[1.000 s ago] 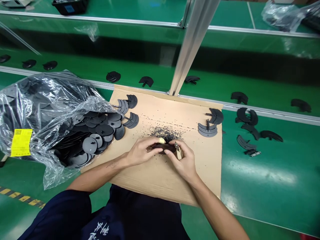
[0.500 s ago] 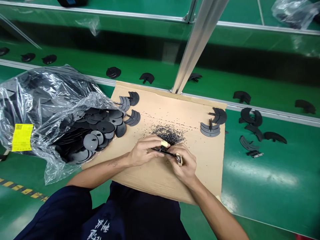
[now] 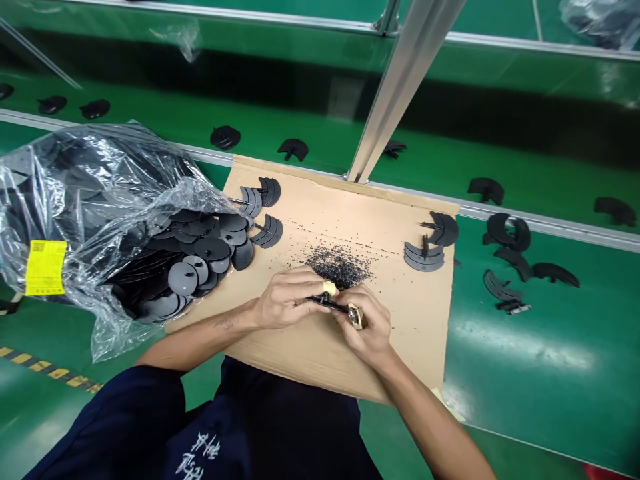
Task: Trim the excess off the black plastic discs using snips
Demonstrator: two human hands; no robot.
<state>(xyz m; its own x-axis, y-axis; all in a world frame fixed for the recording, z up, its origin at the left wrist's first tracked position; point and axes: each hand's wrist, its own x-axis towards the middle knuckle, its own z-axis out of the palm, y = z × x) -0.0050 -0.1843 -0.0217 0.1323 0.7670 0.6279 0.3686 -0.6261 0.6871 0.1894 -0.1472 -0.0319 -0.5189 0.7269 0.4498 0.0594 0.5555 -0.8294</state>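
Note:
My left hand (image 3: 289, 299) grips a thin black plastic piece (image 3: 328, 304), seen nearly edge-on. My right hand (image 3: 367, 328) meets its far end, pinching a small metal-tipped tool (image 3: 355, 315) with a tan-wrapped finger; the fingers hide most of the tool. A beige tape wrap (image 3: 329, 288) covers a left finger. Black shavings (image 3: 339, 265) lie in a heap just beyond my hands on a cardboard sheet (image 3: 390, 340). Several notched black plastic pieces (image 3: 267, 231) stand in small stacks on the sheet at both sides.
A clear plastic bag (image 3: 103, 177) full of black discs (image 3: 183, 279) spills over the sheet's left side. More black pieces (image 3: 505, 233) lie on the green bench at right. An aluminium post (image 3: 405, 87) rises behind the sheet, beyond a metal rail (image 3: 545, 223).
The black piece has turned from a flatter hold to nearly edge-on between my hands. My hands have otherwise shifted little, and the view has drifted slightly.

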